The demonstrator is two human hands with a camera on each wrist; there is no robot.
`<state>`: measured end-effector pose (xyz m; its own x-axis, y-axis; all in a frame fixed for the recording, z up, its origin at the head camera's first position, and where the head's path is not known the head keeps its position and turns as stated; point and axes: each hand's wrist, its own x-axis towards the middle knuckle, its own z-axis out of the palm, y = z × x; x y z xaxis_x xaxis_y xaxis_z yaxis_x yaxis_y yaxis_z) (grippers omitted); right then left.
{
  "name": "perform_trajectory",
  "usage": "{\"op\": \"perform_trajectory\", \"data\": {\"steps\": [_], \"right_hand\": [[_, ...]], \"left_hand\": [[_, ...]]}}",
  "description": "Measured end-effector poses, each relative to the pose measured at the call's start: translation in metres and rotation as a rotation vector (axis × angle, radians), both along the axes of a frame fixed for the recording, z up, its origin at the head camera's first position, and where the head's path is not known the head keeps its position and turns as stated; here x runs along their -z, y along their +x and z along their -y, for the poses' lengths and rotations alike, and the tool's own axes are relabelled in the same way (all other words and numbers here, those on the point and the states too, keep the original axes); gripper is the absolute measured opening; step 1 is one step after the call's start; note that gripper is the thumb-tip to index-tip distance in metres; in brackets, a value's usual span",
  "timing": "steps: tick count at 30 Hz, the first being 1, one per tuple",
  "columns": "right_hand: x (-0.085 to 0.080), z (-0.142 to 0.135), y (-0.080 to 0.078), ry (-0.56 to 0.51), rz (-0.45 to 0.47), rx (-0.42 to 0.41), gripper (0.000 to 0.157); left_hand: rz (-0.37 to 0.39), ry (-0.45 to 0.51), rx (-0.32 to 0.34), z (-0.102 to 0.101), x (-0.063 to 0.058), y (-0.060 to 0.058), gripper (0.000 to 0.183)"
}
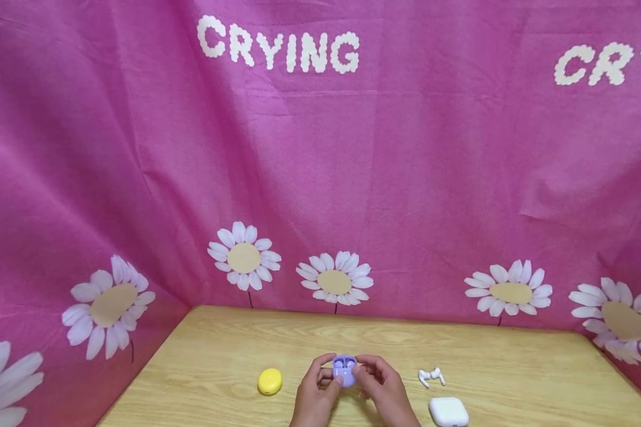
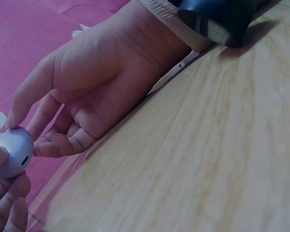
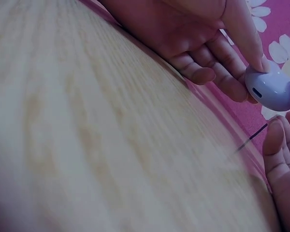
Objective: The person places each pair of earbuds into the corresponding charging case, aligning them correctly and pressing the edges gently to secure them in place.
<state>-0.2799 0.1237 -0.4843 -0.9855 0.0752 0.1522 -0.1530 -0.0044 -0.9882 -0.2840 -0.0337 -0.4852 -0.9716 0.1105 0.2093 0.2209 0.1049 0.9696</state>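
Both hands hold a small purple earbud case (image 1: 345,377) above the wooden table. Its top looks open in the head view, and two purple earbuds show in their slots. My left hand (image 1: 315,388) pinches the left side, thumb on the front. From the right, my right hand (image 1: 383,385) grips it with thumb and index finger. In the left wrist view the glossy rounded case (image 2: 18,152) shows a dark port slot in its base. The right wrist view shows the same case (image 3: 274,89) between the fingertips.
A yellow rounded case (image 1: 269,381) lies left of the hands on the table (image 1: 219,338). To the right are two white earbuds (image 1: 431,376) and a white case (image 1: 448,411). A pink daisy-print cloth (image 1: 406,178) hangs behind the table.
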Motion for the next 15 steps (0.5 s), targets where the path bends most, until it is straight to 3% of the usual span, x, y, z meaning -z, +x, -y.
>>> {"op": "perform_trajectory", "data": {"steps": [15], "right_hand": [[-0.0010,0.0025,0.0040,-0.013,-0.010,-0.022,0.036]], "left_hand": [[-0.003,-0.011,0.006,0.0002,-0.0022,0.0025,0.044]]}}
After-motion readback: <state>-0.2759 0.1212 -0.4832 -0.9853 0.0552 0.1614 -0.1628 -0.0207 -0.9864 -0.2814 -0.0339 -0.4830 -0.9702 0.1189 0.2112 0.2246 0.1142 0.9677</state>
